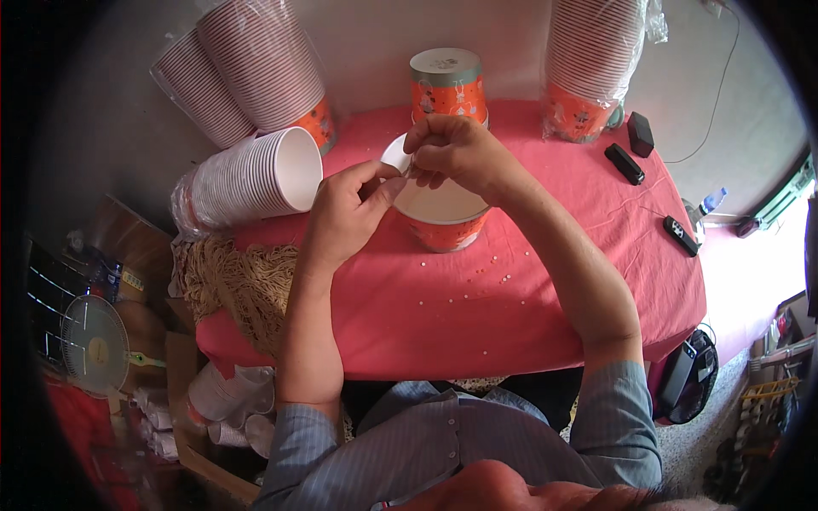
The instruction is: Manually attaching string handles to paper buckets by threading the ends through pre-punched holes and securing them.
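Note:
Both of my hands meet above the white mouth of an orange paper bucket (447,236) that stands upright on the red tablecloth. My left hand (345,213) pinches with thumb and forefinger by the bucket's left rim. Close beside it, my right hand (456,155) is also closed, its fingertips drawn together over the opening. Something small and pale seems to be between the two sets of fingertips, too small to name. Little white and reddish dots (475,282) lie scattered on the cloth in front of the bucket.
Another bucket (446,78) stands upside down behind. Wrapped bucket stacks (264,68) rise at the back left, with one stack (243,180) on its side and another (588,72) back right. Tan netting (243,285) hangs over the left edge. Black devices (625,163) lie at right.

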The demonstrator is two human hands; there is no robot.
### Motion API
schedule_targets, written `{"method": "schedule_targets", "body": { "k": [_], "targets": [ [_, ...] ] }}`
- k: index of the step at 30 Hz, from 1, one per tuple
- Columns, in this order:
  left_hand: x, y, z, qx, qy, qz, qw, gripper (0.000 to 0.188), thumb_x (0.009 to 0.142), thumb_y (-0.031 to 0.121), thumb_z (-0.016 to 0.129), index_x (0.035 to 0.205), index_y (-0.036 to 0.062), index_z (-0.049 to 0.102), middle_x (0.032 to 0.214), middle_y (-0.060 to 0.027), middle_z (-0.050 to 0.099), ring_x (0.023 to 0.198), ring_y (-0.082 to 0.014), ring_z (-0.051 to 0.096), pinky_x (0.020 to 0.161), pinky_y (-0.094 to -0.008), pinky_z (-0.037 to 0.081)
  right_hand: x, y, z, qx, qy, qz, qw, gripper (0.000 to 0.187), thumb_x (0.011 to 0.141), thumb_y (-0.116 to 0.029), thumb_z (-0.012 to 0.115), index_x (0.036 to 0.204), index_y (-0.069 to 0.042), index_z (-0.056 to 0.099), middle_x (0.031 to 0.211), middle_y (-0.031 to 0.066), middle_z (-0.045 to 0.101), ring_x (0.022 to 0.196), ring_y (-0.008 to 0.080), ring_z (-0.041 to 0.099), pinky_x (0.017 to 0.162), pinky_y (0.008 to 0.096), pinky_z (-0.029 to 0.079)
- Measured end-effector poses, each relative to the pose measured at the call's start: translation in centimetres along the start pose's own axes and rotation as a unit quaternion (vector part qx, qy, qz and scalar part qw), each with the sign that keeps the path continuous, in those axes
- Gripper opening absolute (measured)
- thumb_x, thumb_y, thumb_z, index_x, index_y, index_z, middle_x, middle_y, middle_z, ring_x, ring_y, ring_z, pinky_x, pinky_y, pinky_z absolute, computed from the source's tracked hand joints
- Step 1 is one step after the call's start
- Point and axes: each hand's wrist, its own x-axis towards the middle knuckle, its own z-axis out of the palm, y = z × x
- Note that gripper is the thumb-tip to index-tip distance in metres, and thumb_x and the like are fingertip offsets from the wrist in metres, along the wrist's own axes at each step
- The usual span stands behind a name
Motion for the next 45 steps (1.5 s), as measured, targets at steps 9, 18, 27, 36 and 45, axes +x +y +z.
{"method": "schedule_targets", "body": {
  "k": [9,18,27,36,45],
  "targets": [
    [0.3,-1.8,0.0,-0.082,0.023,0.009,0.996,0.021,0.109,0.017,0.072,0.11,-0.0034,0.076,0.081,0.0029,0.069,0.076,-0.0047,0.059,0.069,-0.0259,0.049,0.2,0.1,0.4,-0.017,-0.003,-0.001,1.0,0.009,0.096,-0.004,0.067,0.105,-0.001,0.069,0.088,0.0078,0.077,0.078,0.0137,0.074,0.073,0.0297,0.061],
    [0.4,-1.9,0.9,-0.152,0.041,-0.026,0.987,0.016,0.106,0.013,0.076,0.113,-0.0002,0.081,0.084,0.0052,0.072,0.077,-0.0012,0.059,0.07,-0.0215,0.049,-0.1,0.2,0.4,-0.047,-0.019,-0.009,0.999,0.011,0.096,-0.005,0.069,0.106,-0.001,0.07,0.087,0.0076,0.076,0.077,0.0133,0.074,0.073,0.0286,0.061],
    [0.7,-2.0,2.0,-0.21,0.102,-0.004,0.972,0.017,0.106,0.014,0.077,0.114,-0.0011,0.081,0.099,-0.0013,0.08,0.091,-0.0071,0.068,0.084,-0.0242,0.055,-0.7,-1.0,0.5,-0.088,-0.044,0.038,0.994,0.013,0.094,-0.008,0.072,0.106,-0.003,0.069,0.086,0.0051,0.076,0.073,0.0122,0.074,0.067,0.0279,0.059],
    [0.9,-2.7,2.0,-0.279,0.166,-0.029,0.945,0.017,0.106,0.016,0.079,0.113,0.001,0.082,0.093,0.0073,0.071,0.082,-0.0018,0.057,0.075,-0.0196,0.048,-0.8,-1.3,0.3,-0.087,-0.019,0.056,0.994,0.016,0.093,-0.008,0.071,0.108,-0.002,0.07,0.084,0.0059,0.074,0.068,0.0139,0.074,0.061,0.0291,0.06],
    [0.9,-2.8,2.0,-0.28,0.19,-0.051,0.94,0.019,0.105,0.019,0.079,0.113,0.002,0.081,0.093,0.0065,0.072,0.08,-0.0012,0.057,0.069,-0.0192,0.045,-0.7,-1.6,-0.8,-0.08,-0.04,0.026,0.996,0.02,0.092,-0.006,0.067,0.111,-0.001,0.068,0.08,0.0052,0.071,0.066,0.0127,0.07,0.062,0.0282,0.059]
  ]
}}
